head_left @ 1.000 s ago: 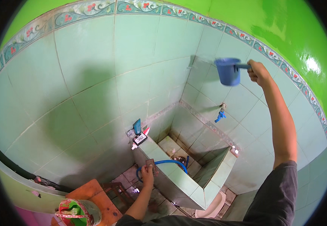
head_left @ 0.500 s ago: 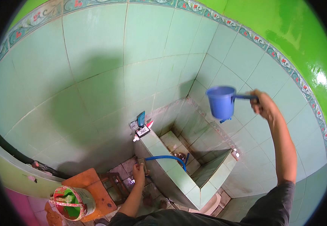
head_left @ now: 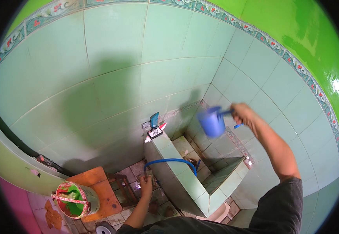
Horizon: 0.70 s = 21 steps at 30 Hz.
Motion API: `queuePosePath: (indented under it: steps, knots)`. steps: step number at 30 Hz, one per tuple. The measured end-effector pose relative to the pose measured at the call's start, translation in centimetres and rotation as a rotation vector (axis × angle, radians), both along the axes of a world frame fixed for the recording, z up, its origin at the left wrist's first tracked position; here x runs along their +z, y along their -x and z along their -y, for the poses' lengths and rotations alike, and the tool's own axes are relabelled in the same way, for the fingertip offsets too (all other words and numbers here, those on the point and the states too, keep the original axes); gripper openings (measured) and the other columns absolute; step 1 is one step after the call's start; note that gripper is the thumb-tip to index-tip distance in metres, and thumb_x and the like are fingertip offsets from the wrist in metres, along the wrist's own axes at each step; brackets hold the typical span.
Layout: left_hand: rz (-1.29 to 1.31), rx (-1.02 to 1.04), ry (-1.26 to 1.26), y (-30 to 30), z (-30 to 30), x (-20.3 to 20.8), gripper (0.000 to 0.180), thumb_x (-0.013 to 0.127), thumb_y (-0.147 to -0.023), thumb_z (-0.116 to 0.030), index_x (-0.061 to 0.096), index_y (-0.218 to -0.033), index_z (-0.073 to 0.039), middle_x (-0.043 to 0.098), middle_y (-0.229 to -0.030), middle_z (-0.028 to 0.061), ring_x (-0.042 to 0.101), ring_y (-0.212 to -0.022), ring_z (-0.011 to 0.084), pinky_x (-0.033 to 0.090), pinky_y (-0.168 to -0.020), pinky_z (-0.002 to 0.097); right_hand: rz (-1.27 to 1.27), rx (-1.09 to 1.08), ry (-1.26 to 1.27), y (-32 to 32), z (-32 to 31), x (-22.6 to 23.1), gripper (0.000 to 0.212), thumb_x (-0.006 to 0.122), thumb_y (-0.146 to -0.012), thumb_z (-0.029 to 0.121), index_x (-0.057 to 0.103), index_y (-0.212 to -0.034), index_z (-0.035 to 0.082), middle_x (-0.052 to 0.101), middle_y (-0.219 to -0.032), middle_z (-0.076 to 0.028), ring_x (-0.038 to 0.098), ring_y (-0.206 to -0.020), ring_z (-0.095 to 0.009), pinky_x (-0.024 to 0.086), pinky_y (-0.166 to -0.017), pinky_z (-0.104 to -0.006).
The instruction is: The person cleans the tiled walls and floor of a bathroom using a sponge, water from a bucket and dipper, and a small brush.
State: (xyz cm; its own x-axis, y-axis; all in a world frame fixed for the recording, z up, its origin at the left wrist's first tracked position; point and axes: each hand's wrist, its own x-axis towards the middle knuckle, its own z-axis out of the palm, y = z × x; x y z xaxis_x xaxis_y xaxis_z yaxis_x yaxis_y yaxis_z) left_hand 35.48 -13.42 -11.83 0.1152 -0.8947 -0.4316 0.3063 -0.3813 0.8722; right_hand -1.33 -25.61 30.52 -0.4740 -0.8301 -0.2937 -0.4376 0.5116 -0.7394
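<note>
My right hand (head_left: 242,113) is wrapped round the handle of a blue water dipper (head_left: 212,125), which hangs above the tiled water tub (head_left: 187,177) and is slightly smeared by motion. Low on the left of the tub, my left hand (head_left: 146,188) is closed on a small tan scrub brush (head_left: 149,180), partly hidden by the fingers. A blue hose (head_left: 168,160) comes out of the tub, bends over its rim and drops close to my left hand. What the dipper contains does not show.
A paint-smeared bucket (head_left: 90,202) with green paint stands on an orange wooden stool (head_left: 111,195) at the left. On the tub's far corner sit a black-and-white box (head_left: 155,133), a red-and-white tube (head_left: 162,126) and a teal packet (head_left: 154,119). A squat toilet (head_left: 219,213) lies beyond the tub's near corner.
My right hand has swung the dipper left and down, tilting it. My left hand has shifted slightly lower, the brush still in it. The view has turned a little.
</note>
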Motion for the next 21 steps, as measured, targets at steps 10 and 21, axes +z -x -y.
queuePosePath:
  steps: [10,21]
  knots:
    - [0.069,0.014,0.033,-1.2,-1.1,-1.2,0.028,0.059,-0.094,-0.026,0.051,-0.103,-0.001,0.059,-0.084,0.0092,0.061,-0.062,0.0182,0.053,-0.053,0.0317,0.124,-0.051,0.369,1.2,-2.3,11.2,0.024,0.05,-0.091,0.027,0.05,-0.079,0.006,0.041,-0.06,0.0,0.037,-0.046,-0.011,0.029,-0.041,-0.0294]
    - [0.183,-0.095,-0.072,-0.6,0.2,-0.2,0.031,0.059,-0.092,-0.03,0.049,-0.103,-0.002,0.058,-0.08,0.0096,0.063,-0.055,0.0226,0.051,-0.044,0.0346,0.088,-0.315,0.041,6.8,-38.2,-5.4,0.032,0.048,-0.094,0.03,0.065,-0.094,0.003,0.047,-0.051,-0.002,0.04,-0.037,-0.01,0.029,-0.035,-0.0266]
